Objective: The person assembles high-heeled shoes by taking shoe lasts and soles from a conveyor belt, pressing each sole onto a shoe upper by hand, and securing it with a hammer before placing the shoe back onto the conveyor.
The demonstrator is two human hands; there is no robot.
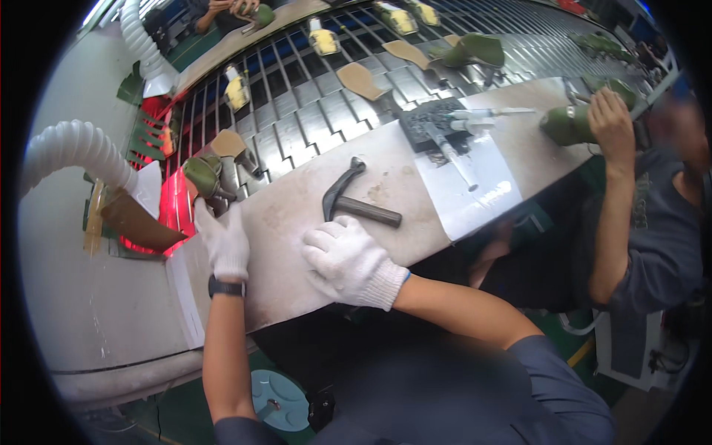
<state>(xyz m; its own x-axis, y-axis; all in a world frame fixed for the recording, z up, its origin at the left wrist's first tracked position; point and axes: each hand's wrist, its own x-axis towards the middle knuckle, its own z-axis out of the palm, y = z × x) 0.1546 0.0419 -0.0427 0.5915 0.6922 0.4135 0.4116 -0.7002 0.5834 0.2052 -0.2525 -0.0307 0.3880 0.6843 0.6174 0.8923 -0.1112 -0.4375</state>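
Observation:
My left hand (222,241), in a white knit glove, reaches to the bench's left end. Its fingers are apart at the lower edge of a green shoe upper (202,176); I cannot tell whether they grip it. My right hand (348,259), also gloved in white, is closed in a fist on the bench top. Whatever it may hold is hidden. Just beyond its knuckles lies a hammer (368,211) with a curved black head and a wooden handle, the lower tip of the head close to the fingers.
Beyond the bench (282,245) runs a metal slat conveyor (319,111) carrying tan insoles (360,80), yellow-topped shoe pieces (323,41) and a green upper (475,52). Syringe-like tubes (452,152) lie by a dark block (426,122). A co-worker's hand (612,122) touches a green shoe (567,124). White hoses (78,152) stand left.

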